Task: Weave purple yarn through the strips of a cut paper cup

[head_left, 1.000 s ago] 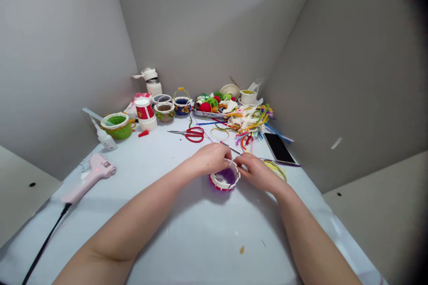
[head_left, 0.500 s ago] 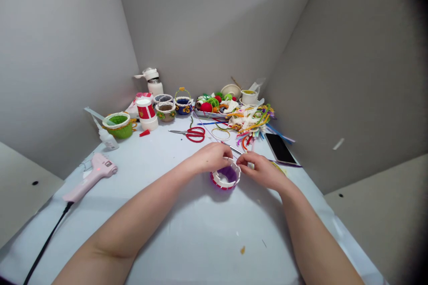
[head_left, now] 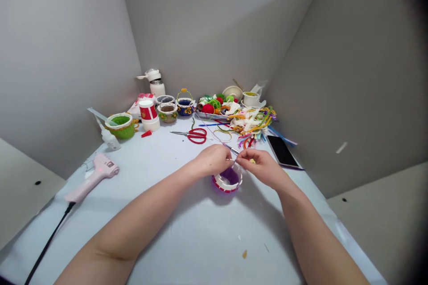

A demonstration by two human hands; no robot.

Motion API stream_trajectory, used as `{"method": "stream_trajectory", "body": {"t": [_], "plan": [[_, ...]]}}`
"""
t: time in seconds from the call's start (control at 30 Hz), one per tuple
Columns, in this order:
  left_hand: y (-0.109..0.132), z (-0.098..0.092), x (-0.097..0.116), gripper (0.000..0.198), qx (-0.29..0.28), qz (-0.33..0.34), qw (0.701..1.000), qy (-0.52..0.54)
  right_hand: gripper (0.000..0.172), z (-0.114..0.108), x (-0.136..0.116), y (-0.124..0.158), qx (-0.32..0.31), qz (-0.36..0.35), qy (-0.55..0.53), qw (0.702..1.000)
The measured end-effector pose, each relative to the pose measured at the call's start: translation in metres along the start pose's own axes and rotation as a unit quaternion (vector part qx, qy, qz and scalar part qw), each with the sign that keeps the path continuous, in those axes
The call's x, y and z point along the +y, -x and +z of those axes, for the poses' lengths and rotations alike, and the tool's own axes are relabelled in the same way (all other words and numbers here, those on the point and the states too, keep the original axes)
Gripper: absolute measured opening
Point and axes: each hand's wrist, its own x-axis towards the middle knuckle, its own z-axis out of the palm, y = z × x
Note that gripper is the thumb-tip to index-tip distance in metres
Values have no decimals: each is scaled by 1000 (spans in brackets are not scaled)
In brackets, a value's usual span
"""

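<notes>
A small purple basket (head_left: 227, 181) with a white and red rim sits on the white table (head_left: 187, 227) in front of me. My left hand (head_left: 214, 159) rests curled on its far left rim, fingers closed on the edge. My right hand (head_left: 259, 167) is at the far right rim, thumb and fingers pinched together on a thin strand just above the rim. A thin metal tool (head_left: 231, 148) lies just behind both hands.
Red scissors (head_left: 195, 135) lie behind the hands. A black phone (head_left: 282, 151) is to the right, colourful pipe cleaners (head_left: 252, 122) behind it. A pink glue gun (head_left: 96, 176) with its cord lies left. Small decorated baskets (head_left: 175, 109), a green basket (head_left: 121, 124) and a cup stand at the back.
My right hand has lifted from the table beside the basket and moved up over its far rim, closer to my left hand. The basket has stayed in place.
</notes>
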Motion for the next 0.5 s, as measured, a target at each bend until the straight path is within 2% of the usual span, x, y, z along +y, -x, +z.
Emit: {"method": "stream_trajectory", "body": {"t": [0.17,0.3,0.4,0.5], "plan": [[-2,2,-1,23,0,3,1000,-7,20,1,-20,1,-6,-89,144,986],[-3,3,-4,24,2,19,1000,-5,20,-10,-23,10,-58,-170,201,963],[-2,2,-3,24,8,20,1000,-4,21,-20,-19,15,-64,-177,199,962],[0,0,-1,24,5,13,1000,-3,22,-26,-11,17,-42,-146,187,970]]}}
